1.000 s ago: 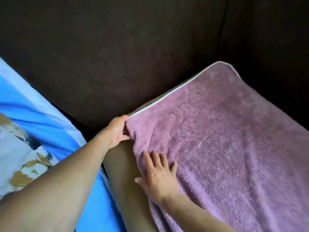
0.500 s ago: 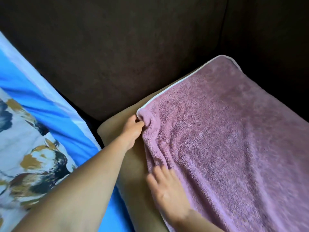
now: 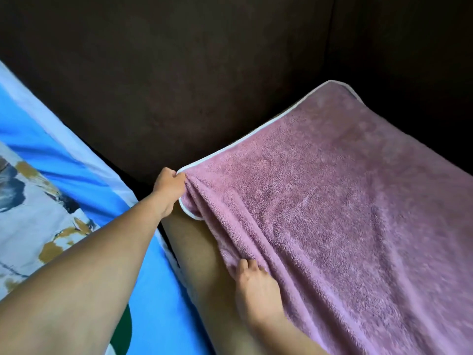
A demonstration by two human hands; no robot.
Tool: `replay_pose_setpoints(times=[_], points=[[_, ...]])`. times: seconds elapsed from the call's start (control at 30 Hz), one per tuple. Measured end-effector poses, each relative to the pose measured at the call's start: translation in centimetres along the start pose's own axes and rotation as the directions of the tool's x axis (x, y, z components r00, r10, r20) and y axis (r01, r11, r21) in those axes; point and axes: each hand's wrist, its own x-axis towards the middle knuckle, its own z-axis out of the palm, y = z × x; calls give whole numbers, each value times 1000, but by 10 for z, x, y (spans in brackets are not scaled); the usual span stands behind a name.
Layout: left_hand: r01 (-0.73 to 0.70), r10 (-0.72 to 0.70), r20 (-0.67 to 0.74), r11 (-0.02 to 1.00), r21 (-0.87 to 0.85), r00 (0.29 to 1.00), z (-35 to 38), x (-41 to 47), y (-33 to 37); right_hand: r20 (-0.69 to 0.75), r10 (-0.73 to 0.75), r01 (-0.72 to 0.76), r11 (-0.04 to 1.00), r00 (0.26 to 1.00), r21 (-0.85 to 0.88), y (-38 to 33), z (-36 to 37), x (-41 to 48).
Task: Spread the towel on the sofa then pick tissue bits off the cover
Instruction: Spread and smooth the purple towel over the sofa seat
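Note:
A mauve terry towel [image 3: 332, 213] with a white hem lies over a tan seat cushion [image 3: 202, 257] of the dark brown sofa [image 3: 166, 85]. My left hand [image 3: 167, 190] pinches the towel's far left corner, which is bunched and folded under. My right hand [image 3: 253, 283] grips the towel's left edge nearer to me, fingers curled into the fabric. Folds run between the two hands. No tissue bits are visible.
A blue cover with a grey and ochre print [image 3: 51, 201] lies to the left, against the cushion. The sofa's dark backrest rises behind, and its dark side panel [image 3: 409, 60] stands at the right.
My left hand has kept hold of the corner, which is now tucked under. My right hand went from lying flat on the towel to gripping its edge.

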Motion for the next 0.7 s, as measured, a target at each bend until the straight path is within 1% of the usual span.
replay_pose_setpoints(times=[0.03, 0.07, 0.1, 0.13, 0.17, 0.2, 0.23, 0.27, 0.3, 0.33, 0.37, 0.4, 0.43, 0.47, 0.5, 0.53, 0.57, 0.63, 0.7], points=[[78, -75, 35, 991, -105, 997, 2, 2, 0, -3, -10, 10, 995, 1000, 100, 0, 1, -1], [108, -103, 44, 983, -146, 994, 4, 4, -1, -37, -36, 43, 977, 999, 210, -1, 6, -5], [94, -90, 30, 986, -140, 995, 5, 6, -2, -46, -76, 86, 951, 996, 296, -6, 11, -11], [37, -39, -11, 995, -98, 999, 3, 6, -3, -51, -131, 141, 925, 990, 354, -13, 16, -18], [-53, 54, -55, 998, 14, 997, -1, 7, -4, -46, -169, 173, 898, 985, 404, -23, 20, -25], [-161, 176, -74, 972, 174, 982, -8, 10, -6, -41, -185, 184, 874, 982, 450, -31, 23, -30], [-267, 300, -49, 902, 339, 953, -16, 10, -7, -40, -189, 185, 858, 981, 480, -37, 28, -33], [-370, 404, 35, 795, 480, 914, -27, 9, -8, -44, -175, 173, 848, 984, 500, -42, 31, -32], [-472, 473, 160, 671, 571, 866, -37, 7, -9, -38, -147, 145, 845, 988, 515, -45, 34, -30], [-574, 514, 297, 547, 609, 805, -46, 6, -9, -24, -118, 112, 840, 993, 530, -46, 38, -27], [-649, 509, 424, 436, 624, 749, -53, 4, -9, -13, -100, 91, 833, 995, 545, -47, 40, -25], [-684, 468, 510, 370, 628, 722, -59, 2, -8, -11, -91, 82, 830, 996, 551, -49, 43, -23], [-674, 407, 541, 374, 637, 736, -64, 2, -5, -12, -85, 78, 831, 996, 551, -52, 46, -20], [-651, 355, 546, 399, 646, 759, -68, 3, -1, -17, -84, 80, 836, 996, 543, -54, 50, -18], [-640, 336, 545, 402, 655, 768, -70, 7, 0, -17, -86, 81, 843, 996, 532, -58, 54, -16], [-655, 350, 554, 369, 659, 755, -71, 10, 1, -17, -90, 86, 849, 996, 521, -60, 57, -13], [-679, 377, 571, 298, 671, 729, -72, 15, 0, -13, -96, 89, 857, 995, 508, -61, 61, -12], [-713, 421, 618, 107, 693, 664, -68, 19, -2, -22, -110, 107, 868, 994, 486, -61, 68, -9], [-703, 408, 668, -84, 706, 622, -55, 23, -7, -14, -123, 116, 884, 992, 453, -60, 74, -6]])
